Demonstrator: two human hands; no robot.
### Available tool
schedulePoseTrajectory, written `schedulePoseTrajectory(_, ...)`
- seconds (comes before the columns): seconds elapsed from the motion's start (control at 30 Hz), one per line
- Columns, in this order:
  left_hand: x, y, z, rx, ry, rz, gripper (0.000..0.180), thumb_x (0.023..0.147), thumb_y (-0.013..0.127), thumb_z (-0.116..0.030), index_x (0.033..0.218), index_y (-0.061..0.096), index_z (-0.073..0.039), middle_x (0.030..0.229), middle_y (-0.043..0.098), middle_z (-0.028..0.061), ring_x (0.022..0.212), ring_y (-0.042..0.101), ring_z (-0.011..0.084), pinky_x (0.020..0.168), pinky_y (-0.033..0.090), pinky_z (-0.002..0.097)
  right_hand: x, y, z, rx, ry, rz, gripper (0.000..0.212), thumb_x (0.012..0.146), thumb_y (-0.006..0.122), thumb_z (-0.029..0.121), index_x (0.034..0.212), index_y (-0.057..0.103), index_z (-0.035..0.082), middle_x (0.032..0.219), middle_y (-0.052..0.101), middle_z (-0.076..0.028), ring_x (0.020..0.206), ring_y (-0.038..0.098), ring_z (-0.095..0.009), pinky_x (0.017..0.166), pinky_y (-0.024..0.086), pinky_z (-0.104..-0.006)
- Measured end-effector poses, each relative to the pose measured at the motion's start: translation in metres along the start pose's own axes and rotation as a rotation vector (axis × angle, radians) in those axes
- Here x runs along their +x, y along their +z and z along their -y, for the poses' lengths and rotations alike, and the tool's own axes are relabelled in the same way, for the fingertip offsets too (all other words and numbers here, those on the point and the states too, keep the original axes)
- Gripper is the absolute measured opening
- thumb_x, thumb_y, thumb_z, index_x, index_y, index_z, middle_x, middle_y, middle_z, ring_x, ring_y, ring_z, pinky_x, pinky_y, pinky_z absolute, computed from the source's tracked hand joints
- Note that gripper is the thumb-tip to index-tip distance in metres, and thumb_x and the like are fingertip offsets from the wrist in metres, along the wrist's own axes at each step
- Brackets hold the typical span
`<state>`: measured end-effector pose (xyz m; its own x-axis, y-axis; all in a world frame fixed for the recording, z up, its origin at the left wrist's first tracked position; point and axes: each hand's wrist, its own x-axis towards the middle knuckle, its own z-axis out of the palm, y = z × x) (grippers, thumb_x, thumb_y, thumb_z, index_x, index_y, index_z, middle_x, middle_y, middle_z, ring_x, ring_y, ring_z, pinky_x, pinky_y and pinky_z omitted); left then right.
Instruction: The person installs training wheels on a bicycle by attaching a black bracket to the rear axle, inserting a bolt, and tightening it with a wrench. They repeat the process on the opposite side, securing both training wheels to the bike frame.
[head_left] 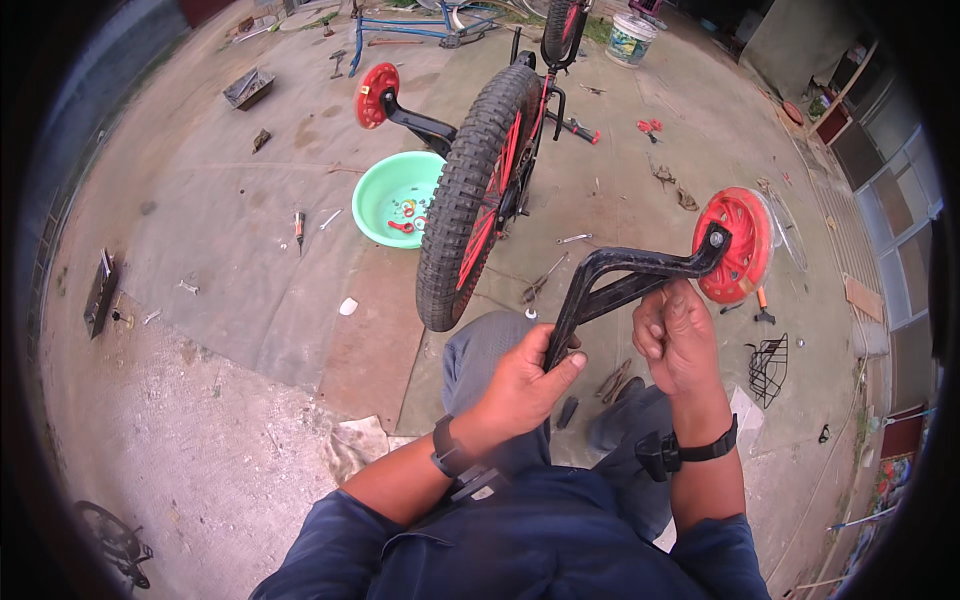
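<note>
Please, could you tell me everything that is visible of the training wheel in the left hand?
The training wheel is red and plastic-looking, with cutouts in its face. A silvery bolt at its centre joins it to a black, metal-looking bracket with two bent bars. The wheel is raised at the upper right; the bracket slopes down to the left hand, closed around its lower end. The right hand is just below; whether it touches is unclear.
</note>
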<state>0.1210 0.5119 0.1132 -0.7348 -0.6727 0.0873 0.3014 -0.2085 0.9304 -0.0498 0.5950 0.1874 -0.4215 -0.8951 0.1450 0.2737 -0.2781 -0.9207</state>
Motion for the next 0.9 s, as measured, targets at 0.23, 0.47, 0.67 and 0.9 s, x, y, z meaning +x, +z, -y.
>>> schedulePoseTrajectory(0.23,0.058,0.011,0.004,-0.037,-0.153,0.106,0.025,0.097,0.064,-0.018,0.116,0.055,-0.003,0.082,0.046,-0.0064,0.073,0.041,0.0029,0.063,0.038,0.0212,0.06,-0.03,0.008,0.063,-0.007,-0.014,0.056,0.098,0.061,0.042,0.134,0.052,0.0,0.072,0.044,0.002,0.053,0.039,-0.007,0.049,0.031,-0.0213)
schedulePoseTrajectory(0.47,0.117,0.025,0.015,-0.266,-0.232,0.177,0.04,0.099,0.062,-0.025,0.13,0.049,-0.003,0.085,0.05,-0.003,0.071,0.05,0.0057,0.056,0.04,0.0237,0.116,-0.058,0.019,-0.143,-0.216,-0.04,0.051,0.101,0.057,0.033,0.135,0.049,-0.004,0.115,0.062,-0.01,0.059,0.039,-0.003,0.048,0.033,-0.0174)
schedulePoseTrajectory(0.67,0.135,0.077,0.054,-0.581,-0.689,-0.177,0.037,0.098,0.058,-0.024,0.128,0.048,-0.005,0.101,0.057,0.0066,0.075,0.058,0.0143,0.054,0.042,0.0255,0.162,-0.07,0.031,-0.272,-0.281,-0.082,0.045,0.103,0.054,0.027,0.134,0.052,-0.006,0.085,0.052,0.0,0.06,0.038,-0.004,0.052,0.029,-0.0188)
schedulePoseTrajectory(0.9,0.134,0.071,0.096,-0.317,-0.681,-0.147,0.052,0.097,0.063,-0.02,0.137,0.04,0.004,0.095,0.059,0.0091,0.07,0.059,0.0123,0.054,0.043,0.0249,0.201,-0.07,-0.018,-0.421,-0.163,-0.013,0.044,0.102,0.057,0.025,0.135,0.053,-0.004,0.084,0.052,0.002,0.063,0.041,-0.005,0.055,0.03,-0.0201)
